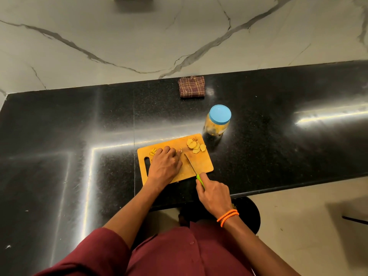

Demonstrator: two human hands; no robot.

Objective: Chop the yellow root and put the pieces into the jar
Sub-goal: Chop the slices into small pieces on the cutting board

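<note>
Black counter (258,136), wide and glossy; wooden cutting board (199,166) near the front edge. At two o'clock from the board, standing apart: jar (217,122), blue lid on (already some yellow inside). At twelve, folded checked cloth (192,87). Left hand (165,163) curled over the yellow root (180,150), pinning it down. Right hand (214,197) wrapped round the green-handled knife (192,167), blade just beside the root. Cut slices (195,146) heaped at the board's one o'clock corner, a few more pieces (153,151) at ten. Judged midway: root partly chopped, slices not yet jarred, lid to come off.
</note>
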